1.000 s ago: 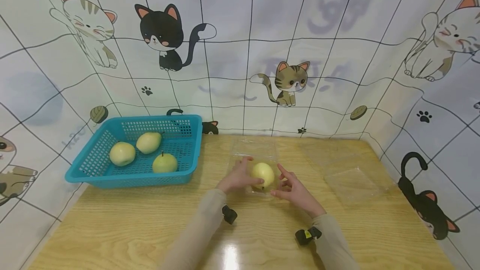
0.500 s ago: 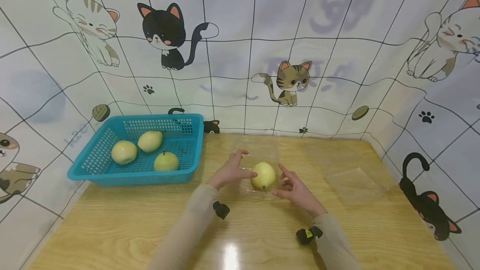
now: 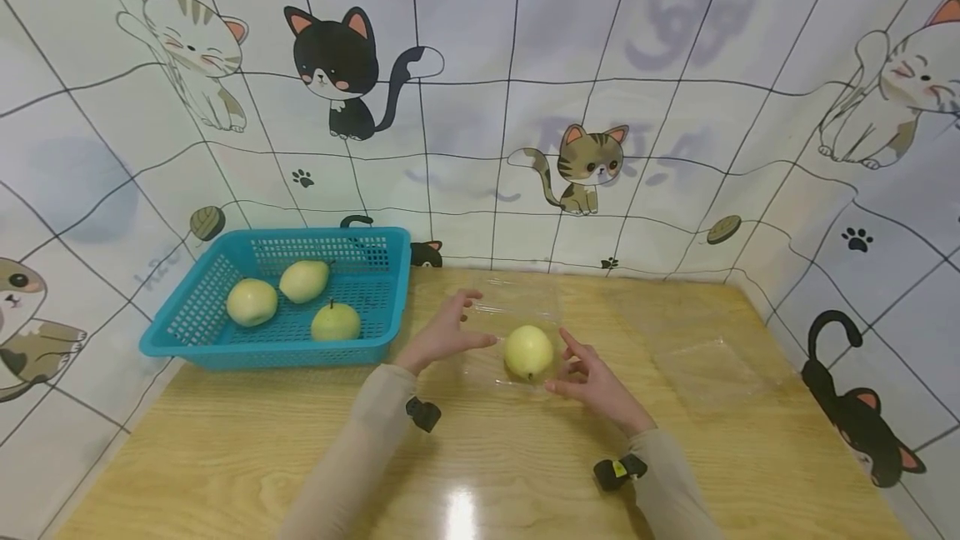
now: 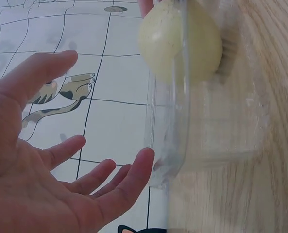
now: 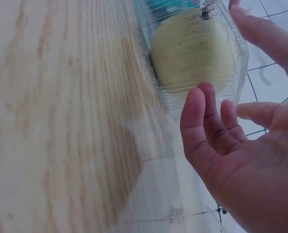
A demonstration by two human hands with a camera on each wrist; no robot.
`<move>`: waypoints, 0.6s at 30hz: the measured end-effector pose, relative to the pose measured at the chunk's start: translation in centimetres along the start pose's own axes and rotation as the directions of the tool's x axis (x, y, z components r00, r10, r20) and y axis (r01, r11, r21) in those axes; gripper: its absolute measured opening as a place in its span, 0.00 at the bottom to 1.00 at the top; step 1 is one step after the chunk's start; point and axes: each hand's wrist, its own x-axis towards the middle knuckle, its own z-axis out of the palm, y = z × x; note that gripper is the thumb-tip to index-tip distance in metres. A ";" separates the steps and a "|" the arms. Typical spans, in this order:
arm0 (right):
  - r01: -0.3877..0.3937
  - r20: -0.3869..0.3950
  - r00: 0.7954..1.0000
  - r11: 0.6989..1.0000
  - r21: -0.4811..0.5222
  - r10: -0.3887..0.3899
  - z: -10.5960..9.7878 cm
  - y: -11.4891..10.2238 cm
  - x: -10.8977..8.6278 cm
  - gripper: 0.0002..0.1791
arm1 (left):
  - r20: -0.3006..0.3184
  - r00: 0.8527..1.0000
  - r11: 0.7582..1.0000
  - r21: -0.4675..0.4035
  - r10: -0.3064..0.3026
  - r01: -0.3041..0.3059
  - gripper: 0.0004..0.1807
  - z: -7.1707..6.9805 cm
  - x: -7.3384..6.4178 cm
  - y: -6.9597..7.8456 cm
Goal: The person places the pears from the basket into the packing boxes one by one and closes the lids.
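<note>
A yellow-green pear [image 3: 528, 352] sits in the right part of a clear plastic box [image 4: 221, 126], whose lid [image 3: 517, 295] lies folded back toward the wall. My left hand [image 3: 442, 335] is over the box's left side, fingers spread and thumb pointing at the pear, with a gap between them. In the left wrist view its palm holds nothing. At the box's right side is my right hand [image 3: 597, 387], fingertips right by the clear wall and loosely bent. Through that wall the right wrist view shows the pear, its dark stem end toward the box's front.
A blue perforated basket [image 3: 277, 354] with three pears [image 3: 335, 322] stands at the back left of the wooden table [image 3: 525, 473]. Another clear plastic box [image 3: 712, 373] lies open on the right. A cat-patterned wall [image 3: 480, 65] borders the table behind and at the sides.
My left hand has let go of the pear and drawn back to the left, its fingers spreading. The pear stays in the box, and my right hand has hardly moved.
</note>
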 end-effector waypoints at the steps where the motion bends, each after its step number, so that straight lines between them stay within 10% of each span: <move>1: 0.001 0.001 1.000 1.000 0.004 -0.001 0.0 -0.1 0.0 0.54 | -0.004 1.000 1.000 -0.004 0.001 -0.001 0.41 -0.2 -0.1 0.0; 18: 0.028 0.009 1.000 1.000 0.005 -0.028 0.1 -0.3 -0.3 0.53 | -0.081 0.996 0.999 0.029 0.028 -0.026 0.40 -4.0 -1.2 -0.9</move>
